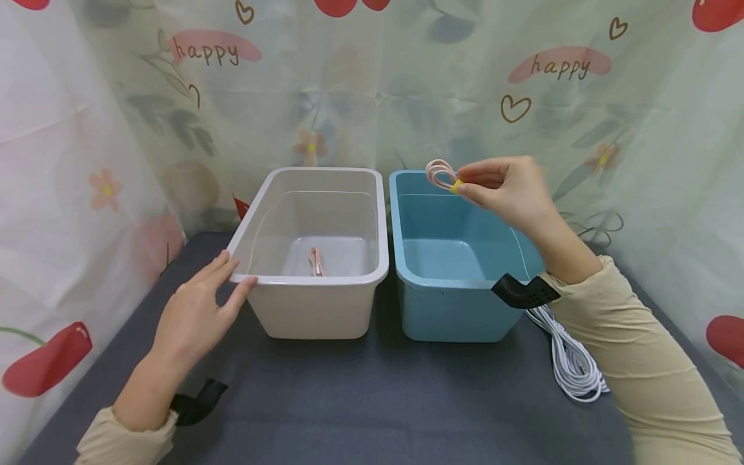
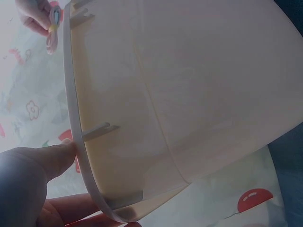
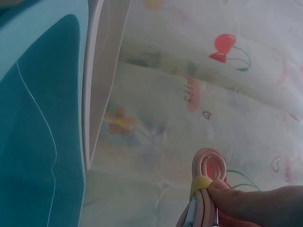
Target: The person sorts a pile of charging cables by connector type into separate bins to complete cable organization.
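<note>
My right hand (image 1: 506, 190) pinches a coiled pink cable (image 1: 440, 171) above the back of the blue bin (image 1: 459, 313). A yellow tie (image 3: 201, 183) binds the coil, and the right wrist view shows thumb and fingers at that tie. My left hand (image 1: 197, 310) rests on the front left corner of the beige bin (image 1: 316, 310), its fingers fairly straight along the rim and the thumb on the front edge. In the left wrist view the thumb (image 2: 61, 151) touches the rim (image 2: 75, 109). Another bundled pink cable (image 1: 316, 261) lies inside the beige bin.
A coiled white cable (image 1: 572, 365) lies on the dark tablecloth (image 1: 349, 400) right of the blue bin, partly behind my right forearm. Thin dark cords (image 1: 601, 226) show at the back right. A small red item (image 1: 241, 207) peeks out behind the beige bin. Printed curtains surround the table.
</note>
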Demonstrator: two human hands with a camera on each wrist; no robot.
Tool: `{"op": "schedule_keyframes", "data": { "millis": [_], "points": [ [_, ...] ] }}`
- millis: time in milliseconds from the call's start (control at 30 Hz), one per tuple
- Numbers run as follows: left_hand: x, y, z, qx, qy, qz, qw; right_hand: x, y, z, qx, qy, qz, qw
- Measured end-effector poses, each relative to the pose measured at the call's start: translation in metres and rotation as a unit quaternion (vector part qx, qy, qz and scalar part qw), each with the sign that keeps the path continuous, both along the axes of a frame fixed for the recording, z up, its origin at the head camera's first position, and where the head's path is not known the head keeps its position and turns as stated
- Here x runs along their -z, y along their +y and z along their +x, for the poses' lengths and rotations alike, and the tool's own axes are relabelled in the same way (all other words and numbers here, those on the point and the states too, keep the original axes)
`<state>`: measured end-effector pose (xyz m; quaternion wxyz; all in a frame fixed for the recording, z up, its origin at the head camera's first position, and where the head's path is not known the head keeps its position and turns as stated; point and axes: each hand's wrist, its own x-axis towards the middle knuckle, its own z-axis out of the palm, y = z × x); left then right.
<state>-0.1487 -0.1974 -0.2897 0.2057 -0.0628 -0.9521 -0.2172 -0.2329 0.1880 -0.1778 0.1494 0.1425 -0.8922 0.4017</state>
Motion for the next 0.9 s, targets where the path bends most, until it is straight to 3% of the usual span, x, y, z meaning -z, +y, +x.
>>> {"op": "schedule_keyframes", "data": {
  "millis": [333, 900],
  "points": [
    [0.000, 0.000, 0.000, -0.001, -0.004, 0.000, 1.0000, 0.001, -0.032, -0.021, -0.017, -0.003, 0.023, 1.000],
    [-0.002, 0.000, 0.001, 0.001, -0.007, -0.002, 1.0000, 0.004, -0.082, -0.053, -0.034, -0.087, -0.014, 0.995]
  ]
}}
